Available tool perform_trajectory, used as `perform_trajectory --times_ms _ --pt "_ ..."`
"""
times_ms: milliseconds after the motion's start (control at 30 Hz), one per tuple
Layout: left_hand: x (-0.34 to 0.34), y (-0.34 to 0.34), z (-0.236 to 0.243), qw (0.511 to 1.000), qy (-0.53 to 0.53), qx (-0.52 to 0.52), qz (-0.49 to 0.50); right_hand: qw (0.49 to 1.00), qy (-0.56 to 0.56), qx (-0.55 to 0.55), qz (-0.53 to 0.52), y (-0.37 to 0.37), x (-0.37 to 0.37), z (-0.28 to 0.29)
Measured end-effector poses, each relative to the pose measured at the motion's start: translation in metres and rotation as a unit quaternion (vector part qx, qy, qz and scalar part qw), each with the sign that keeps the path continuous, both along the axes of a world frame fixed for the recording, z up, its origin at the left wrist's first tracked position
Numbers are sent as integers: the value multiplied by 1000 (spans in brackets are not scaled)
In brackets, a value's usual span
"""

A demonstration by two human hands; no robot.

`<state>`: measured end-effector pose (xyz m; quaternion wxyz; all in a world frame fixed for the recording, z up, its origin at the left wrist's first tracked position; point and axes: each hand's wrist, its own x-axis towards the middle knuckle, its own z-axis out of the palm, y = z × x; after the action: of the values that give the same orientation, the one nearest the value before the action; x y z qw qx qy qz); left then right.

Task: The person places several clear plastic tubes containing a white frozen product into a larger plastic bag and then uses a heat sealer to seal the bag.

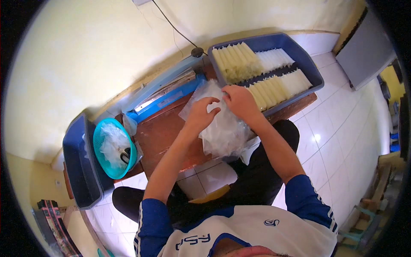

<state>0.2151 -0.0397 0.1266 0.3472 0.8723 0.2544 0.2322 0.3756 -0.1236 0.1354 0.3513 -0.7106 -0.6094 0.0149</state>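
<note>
A clear plastic bag (224,135) with whitish, crumpled plastic showing in it lies at the table's right part, close to my lap. My left hand (202,115) is over its left side, thumb and forefinger spread with a gap between them. At the bag's upper end my right hand (240,102) has its fingers curled in, pinching the plastic; the exact grip is partly hidden. Just behind my hands lies a long blue heat sealer (165,100) with a pale bar along it.
A dark blue tub (314,77) at the back right holds rows of filled yellow and white plastic tubes. Left on the brown table (158,132), a turquoise basket (97,147) holds loose plastic and black-handled scissors (125,156). Another dark tub (79,158) stands beside it.
</note>
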Motion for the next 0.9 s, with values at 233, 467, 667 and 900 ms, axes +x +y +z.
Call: perform_trajectory --times_ms 233,467,667,900 --pt "-41 -33 -49 994 47 86 41 978 -121 -156 62 -13 -41 -9" --pt "-47 -34 -71 993 51 72 82 972 -151 -179 20 -15 -38 -26" --pt "-45 -32 -78 992 -33 78 93 981 -116 -147 45 -26 -25 -26" --pt "-52 -24 -61 973 -110 63 194 985 -26 -170 6 -27 -55 -4"
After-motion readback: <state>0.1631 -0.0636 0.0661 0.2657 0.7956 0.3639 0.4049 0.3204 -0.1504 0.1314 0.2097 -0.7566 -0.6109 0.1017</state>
